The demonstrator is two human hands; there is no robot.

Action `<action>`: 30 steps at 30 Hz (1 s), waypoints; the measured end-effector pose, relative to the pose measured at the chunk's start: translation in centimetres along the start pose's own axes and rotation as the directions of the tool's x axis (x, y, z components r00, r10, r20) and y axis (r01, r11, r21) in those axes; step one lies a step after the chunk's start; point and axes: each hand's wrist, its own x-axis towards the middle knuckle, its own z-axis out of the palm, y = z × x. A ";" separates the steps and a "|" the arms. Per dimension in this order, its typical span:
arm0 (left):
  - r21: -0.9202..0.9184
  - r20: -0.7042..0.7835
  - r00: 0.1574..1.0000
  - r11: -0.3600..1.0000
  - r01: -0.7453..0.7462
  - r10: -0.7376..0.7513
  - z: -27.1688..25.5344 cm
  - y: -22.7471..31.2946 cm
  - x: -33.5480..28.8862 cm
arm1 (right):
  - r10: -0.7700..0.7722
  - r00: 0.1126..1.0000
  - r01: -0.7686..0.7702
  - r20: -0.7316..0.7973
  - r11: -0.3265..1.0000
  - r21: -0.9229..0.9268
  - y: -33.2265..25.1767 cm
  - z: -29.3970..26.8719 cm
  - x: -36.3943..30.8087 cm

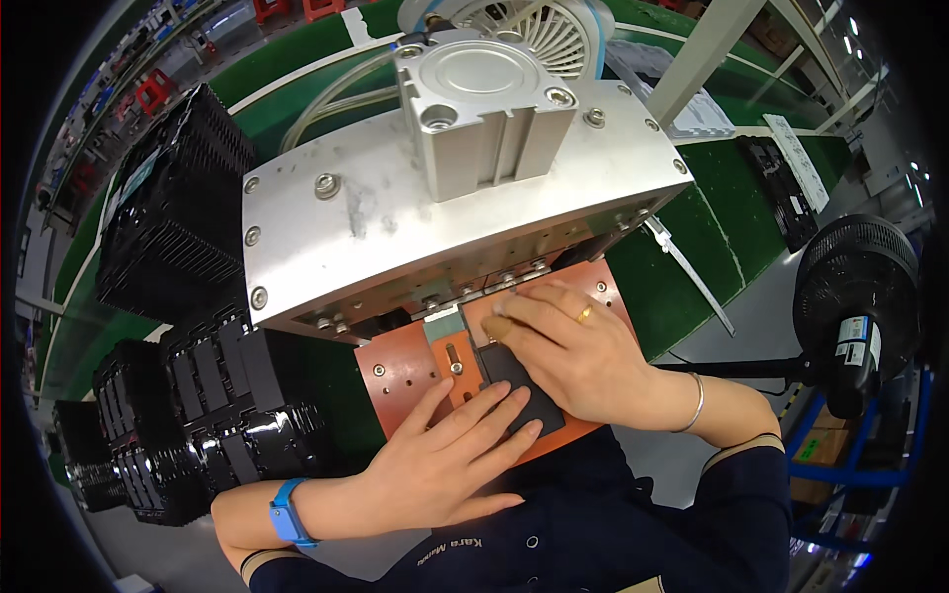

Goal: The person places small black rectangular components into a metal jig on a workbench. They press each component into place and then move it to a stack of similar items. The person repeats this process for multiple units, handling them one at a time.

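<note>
Up close, the left hand (440, 465), with a blue band (289, 512) on its wrist, lies with fingers spread, fingertips touching a dark plate (542, 409). The right hand (588, 361) bends over the plate's far end, fingers curled close together; whether they grip anything I cannot tell. The plate rests at a slant on an orange base (395, 361) with screws and holes in it. Just beyond, a silver metal press (297, 217), smudged on top, carries a square block (499, 128). Around it spreads a green tabletop (707, 203), with a caliper (692, 277) on the right and black ribbed boxes (178, 203) on the left. Farther right are black strips (776, 193) beside a white strip (796, 163), and a black fan (855, 272) standing off the table. Behind the press is a white fan (534, 35); red stools (153, 91) stand across the room, upper left.
</note>
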 end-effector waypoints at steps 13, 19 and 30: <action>-0.043 -0.020 1.000 0.999 0.014 -0.015 -0.2 -0.4 0.0 | 0.042 0.999 -0.041 -0.009 0.993 0.109 0.0 -1.8 -0.6; -0.114 -0.041 0.997 0.992 0.053 -0.058 0.0 -0.7 -0.4 | 0.077 0.993 -0.097 0.091 0.965 0.244 -1.5 -3.8 -3.6; -0.105 -0.017 0.999 0.994 0.038 -0.040 -0.5 -0.6 -0.1 | 0.057 0.998 -0.057 0.017 0.998 0.012 0.7 -1.6 -0.8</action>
